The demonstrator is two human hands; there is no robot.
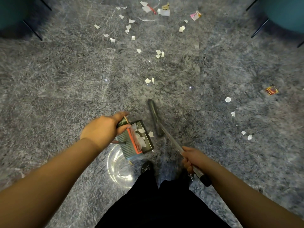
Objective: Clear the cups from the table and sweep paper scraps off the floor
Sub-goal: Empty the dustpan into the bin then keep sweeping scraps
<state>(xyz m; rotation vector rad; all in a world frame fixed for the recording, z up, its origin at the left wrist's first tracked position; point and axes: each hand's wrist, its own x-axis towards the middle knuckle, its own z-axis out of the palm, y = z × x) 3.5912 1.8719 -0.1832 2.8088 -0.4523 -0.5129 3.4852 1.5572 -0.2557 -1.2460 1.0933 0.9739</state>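
My left hand point(105, 129) grips the dark handle of a teal dustpan point(130, 146) with an orange comb strip; several white paper scraps lie inside it. My right hand point(193, 159) grips the metal pole of a broom, whose dark head point(154, 117) rests on the grey marble floor just right of the dustpan. One white scrap point(151, 134) lies between pan and broom head. Several white paper scraps point(130, 28) are scattered further ahead, and a pair point(149, 80) lies mid-floor. No cups or table are in view.
Coloured wrappers lie at the far top point(195, 15) and at the right point(271, 90). More white scraps point(246, 135) sit to the right. Teal chairs with black legs stand at the top left point(14, 12) and top right point(284, 14). My shoes point(146, 168) are below the dustpan.
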